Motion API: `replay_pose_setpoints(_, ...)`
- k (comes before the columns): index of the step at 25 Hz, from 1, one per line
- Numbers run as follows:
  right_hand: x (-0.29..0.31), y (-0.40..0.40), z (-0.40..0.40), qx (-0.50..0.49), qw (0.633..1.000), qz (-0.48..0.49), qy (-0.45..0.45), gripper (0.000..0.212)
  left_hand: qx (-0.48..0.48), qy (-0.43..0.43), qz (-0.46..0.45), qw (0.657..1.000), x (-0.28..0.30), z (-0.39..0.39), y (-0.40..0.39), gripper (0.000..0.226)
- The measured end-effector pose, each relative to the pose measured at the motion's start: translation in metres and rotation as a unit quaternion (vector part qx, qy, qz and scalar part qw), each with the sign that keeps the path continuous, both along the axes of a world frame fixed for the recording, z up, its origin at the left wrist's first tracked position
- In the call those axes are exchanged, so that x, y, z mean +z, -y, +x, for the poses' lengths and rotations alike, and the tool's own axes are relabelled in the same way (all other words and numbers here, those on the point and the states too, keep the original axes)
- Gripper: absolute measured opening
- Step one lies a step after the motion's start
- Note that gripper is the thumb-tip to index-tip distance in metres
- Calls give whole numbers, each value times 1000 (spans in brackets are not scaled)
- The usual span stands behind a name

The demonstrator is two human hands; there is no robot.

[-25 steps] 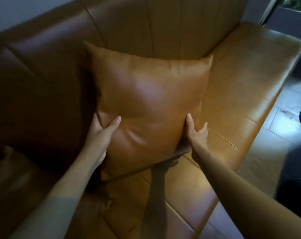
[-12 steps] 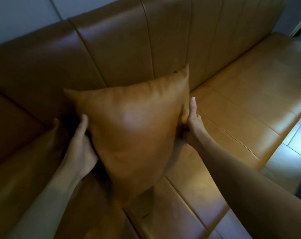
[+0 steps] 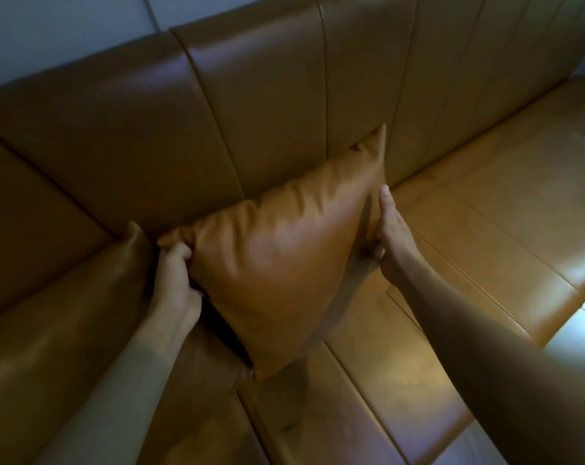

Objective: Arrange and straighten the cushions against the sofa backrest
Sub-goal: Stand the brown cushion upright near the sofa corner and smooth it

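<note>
A tan leather cushion [image 3: 284,263] stands on the sofa seat, its top edge leaning against the ribbed leather backrest [image 3: 267,112]. My left hand [image 3: 175,283] grips its left edge near the upper corner, fingers curled into the leather. My right hand [image 3: 393,236] presses flat against its right edge, fingers pointing up. A second tan cushion [image 3: 66,313] lies to the left, right beside my left hand, partly hidden by my forearm.
The sofa seat [image 3: 485,229] stretches away to the right. Pale floor tiles [image 3: 579,330] show past the seat's front edge at the right. A grey wall [image 3: 66,28] rises behind the backrest.
The cushion has been carried to the left and set back against the backrest beside the second cushion. My left hand has curled onto its upper left corner.
</note>
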State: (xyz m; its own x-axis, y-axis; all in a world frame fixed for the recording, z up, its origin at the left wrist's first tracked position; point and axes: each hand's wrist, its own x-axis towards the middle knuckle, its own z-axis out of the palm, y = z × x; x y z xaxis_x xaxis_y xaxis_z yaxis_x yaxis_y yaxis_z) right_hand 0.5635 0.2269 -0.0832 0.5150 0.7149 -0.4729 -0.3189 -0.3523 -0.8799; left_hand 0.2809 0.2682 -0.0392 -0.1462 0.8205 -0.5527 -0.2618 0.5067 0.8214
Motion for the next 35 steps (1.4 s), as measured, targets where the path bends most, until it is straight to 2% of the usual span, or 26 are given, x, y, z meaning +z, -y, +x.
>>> replay_pose_setpoints(2,-7,-6,-6,22,1000,-6,14,83,10,-54,-8,998,-11,-9,-8,43)
replay_pose_setpoints(4,-10,-16,-8,35,998,-21,39,86,5,-146,9,989,-13,-12,-18,47)
replay_pose_setpoints(7,-7,-30,-10,26,996,-44,71,92,7,-345,80,935,-8,-4,-20,55)
replay_pose_setpoints(8,-7,-32,-12,28,995,-54,77,93,-9,-411,127,903,-8,0,-14,59)
replay_pose_setpoints(9,-7,-35,-14,31,994,-59,85,95,-38,-488,182,853,-11,3,-7,59)
replay_pose_setpoints(11,-8,-39,-15,31,993,-46,101,100,-123,-632,270,716,-21,6,0,50)
replay_pose_setpoints(12,-8,-43,-14,27,993,-39,110,108,-178,-666,288,665,-22,6,-2,50)
replay_pose_setpoints(13,-8,-46,-14,22,992,-41,118,118,-235,-674,284,640,-19,5,-8,57)
replay_pose_setpoints(16,-6,-56,-20,36,991,-70,111,145,-342,-653,195,647,-13,5,-28,88)
replay_pose_setpoints(19,-7,-60,-31,67,985,-98,127,147,-353,-672,139,636,-13,9,-28,104)
replay_pose_setpoints(22,-10,-58,-34,50,987,-78,128,136,-310,-679,156,647,-14,19,-22,92)
replay_pose_setpoints(25,-4,-54,-28,5,992,-31,124,100,-255,-683,247,638,-6,24,-21,79)
replay_pose_setpoints(26,-2,-54,-25,0,993,-13,120,94,-242,-685,266,634,-2,23,-22,79)
replay_pose_setpoints(30,8,-52,-33,8,990,39,137,101,-249,-673,255,648,-5,15,-20,79)
replay_pose_setpoints(32,-2,-46,-36,9,989,38,142,105,-256,-673,266,641,-16,15,-17,79)
replay_pose_setpoints(35,-8,-45,-34,24,988,15,154,115,-275,-671,232,648,-21,13,-20,85)
